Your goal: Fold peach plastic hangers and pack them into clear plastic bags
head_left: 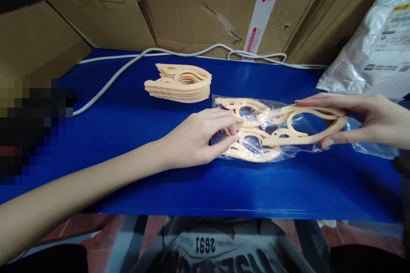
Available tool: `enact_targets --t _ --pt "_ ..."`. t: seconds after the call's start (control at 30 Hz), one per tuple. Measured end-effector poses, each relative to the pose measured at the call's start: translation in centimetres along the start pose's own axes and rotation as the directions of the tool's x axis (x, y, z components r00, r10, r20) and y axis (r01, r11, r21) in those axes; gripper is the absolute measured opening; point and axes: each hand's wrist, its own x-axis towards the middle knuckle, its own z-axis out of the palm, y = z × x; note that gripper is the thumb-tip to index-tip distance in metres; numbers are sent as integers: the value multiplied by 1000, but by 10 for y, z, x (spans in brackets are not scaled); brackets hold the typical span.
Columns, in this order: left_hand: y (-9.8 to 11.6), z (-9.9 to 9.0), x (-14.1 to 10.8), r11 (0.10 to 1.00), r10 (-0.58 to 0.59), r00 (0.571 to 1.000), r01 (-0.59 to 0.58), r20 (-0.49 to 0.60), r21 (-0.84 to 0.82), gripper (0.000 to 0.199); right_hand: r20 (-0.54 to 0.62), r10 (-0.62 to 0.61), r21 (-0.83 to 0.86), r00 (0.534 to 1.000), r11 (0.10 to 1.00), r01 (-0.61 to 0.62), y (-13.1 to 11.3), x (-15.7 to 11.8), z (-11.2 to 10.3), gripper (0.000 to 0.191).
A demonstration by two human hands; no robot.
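Blue desk [179,187], cardboard boxes behind. Left hand [198,138]: fingers curled nearly closed on the clear bag [290,152] of cream hangers. Right hand [355,119]: fingers part-open, gripping a folded hanger [329,134] over the bag. Hanger stack [179,87] beyond.

A packing workspace — cardboard boxes [198,8] and a labelled plastic mailer [374,47] surround the table [128,136].
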Motion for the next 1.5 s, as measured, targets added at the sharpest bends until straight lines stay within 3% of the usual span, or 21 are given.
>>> enact_targets --t 0.13,0.23,0.33,0.47,0.57,0.77,0.9,1.1,1.33,1.5 --pt "12 4 4 1000 9 998 -10 57 22 17 33 -19 18 999 1000 18 4 0 1 68" --pt "19 15 4 993 62 994 -70 85 95 37 73 -94 -2 993 996 94 7 3 7 62" --pt "21 28 3 986 49 995 -62 86 157 50 141 -91 67 986 994 82 5 8 16 55" --pt "20 39 5 973 61 997 -69 43 219 51 144 -51 159 988 987 28 -2 13 29 53" --pt "21 41 8 963 53 996 -72 78 259 50 163 -80 203 983 978 46 -6 18 40 49" --pt "28 44 17 965 -64 988 25 141 259 59 45 -64 285 997 957 48 -10 24 60 42" --pt "28 40 20 968 -87 982 43 168 249 68 17 -45 155 999 987 42 -4 18 45 41" --pt "17 37 18 970 -6 992 -24 123 243 73 149 8 42 989 999 -14 11 5 12 37" --pt "9 41 15 971 73 994 -88 76 223 66 271 42 64 962 996 -61 20 7 17 40" --pt "6 40 12 974 107 991 -121 81 191 69 336 37 183 941 978 -104 17 10 20 42"
